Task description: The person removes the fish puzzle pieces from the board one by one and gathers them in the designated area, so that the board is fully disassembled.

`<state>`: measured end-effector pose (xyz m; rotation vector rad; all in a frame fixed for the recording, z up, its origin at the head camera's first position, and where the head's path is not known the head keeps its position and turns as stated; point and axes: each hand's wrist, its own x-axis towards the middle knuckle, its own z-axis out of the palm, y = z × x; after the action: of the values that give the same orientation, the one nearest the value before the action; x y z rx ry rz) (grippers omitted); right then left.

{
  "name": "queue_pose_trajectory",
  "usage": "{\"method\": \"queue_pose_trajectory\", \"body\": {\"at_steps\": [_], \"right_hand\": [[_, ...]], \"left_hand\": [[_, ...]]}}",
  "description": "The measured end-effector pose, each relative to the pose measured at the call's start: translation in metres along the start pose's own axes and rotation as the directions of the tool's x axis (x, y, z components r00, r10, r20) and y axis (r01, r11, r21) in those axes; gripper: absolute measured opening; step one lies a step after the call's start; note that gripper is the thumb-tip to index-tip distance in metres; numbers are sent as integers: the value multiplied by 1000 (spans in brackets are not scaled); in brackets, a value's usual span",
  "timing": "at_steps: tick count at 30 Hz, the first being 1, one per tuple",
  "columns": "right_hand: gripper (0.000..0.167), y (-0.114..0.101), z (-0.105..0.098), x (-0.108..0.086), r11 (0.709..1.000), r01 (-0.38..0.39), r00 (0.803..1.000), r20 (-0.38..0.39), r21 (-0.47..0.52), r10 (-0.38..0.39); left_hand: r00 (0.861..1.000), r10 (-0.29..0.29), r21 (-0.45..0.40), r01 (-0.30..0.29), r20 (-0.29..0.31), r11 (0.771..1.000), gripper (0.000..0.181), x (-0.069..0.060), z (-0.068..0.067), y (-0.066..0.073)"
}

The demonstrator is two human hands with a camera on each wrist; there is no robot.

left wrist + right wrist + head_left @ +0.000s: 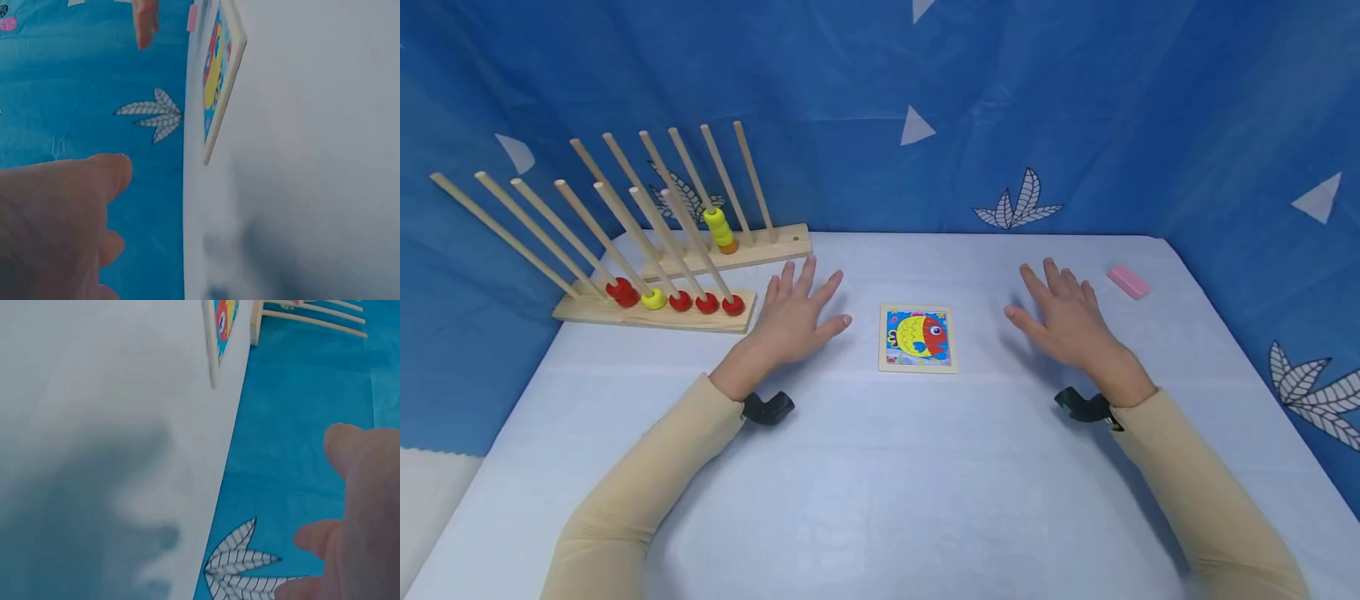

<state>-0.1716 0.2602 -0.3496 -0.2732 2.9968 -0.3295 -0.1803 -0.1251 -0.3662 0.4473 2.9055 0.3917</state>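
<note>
A small square fish picture puzzle (917, 337) in a pale wooden frame lies flat on the white table, between the two hands. To its left, my left hand (793, 321) hovers with fingers spread, holding nothing; its thumb (112, 172) shows in the left wrist view. On the other side my right hand (1063, 321) is likewise spread above the table and touches nothing. In the right wrist view the right hand (369, 506) appears at the edge, with the puzzle's frame (211, 356) near the top.
Two wooden peg racks stand at the back left: the front rack (647, 315) carries red and yellow rings, the rear rack (790, 242) yellow and orange ones. A pink block (1128, 282) lies at the right. Behind the table hangs a blue patterned cloth (850, 108).
</note>
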Motion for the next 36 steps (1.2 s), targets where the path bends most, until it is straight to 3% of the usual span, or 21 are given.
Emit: {"method": "queue_pose_trajectory", "body": {"at_steps": [6,15,25,33,36], "right_hand": [[75,-20,8,13,999,50,999,10,13,-51],[70,-57,23,36,983,174,985,5,61,-175],[65,-87,37,49,964,238,966,75,114,-248],[43,-113,42,59,938,321,940,74,126,-332],[36,-120,44,63,940,320,940,84,121,-331]], "left_hand": [[996,73,-8,-73,46,997,78,-4,19,15],[979,174,-135,-159,109,978,77,-6,41,25],[958,276,-162,-261,78,952,72,-5,51,20],[949,313,-142,-305,37,942,64,-7,52,18],[946,322,-147,-313,36,938,64,-7,53,20]]}}
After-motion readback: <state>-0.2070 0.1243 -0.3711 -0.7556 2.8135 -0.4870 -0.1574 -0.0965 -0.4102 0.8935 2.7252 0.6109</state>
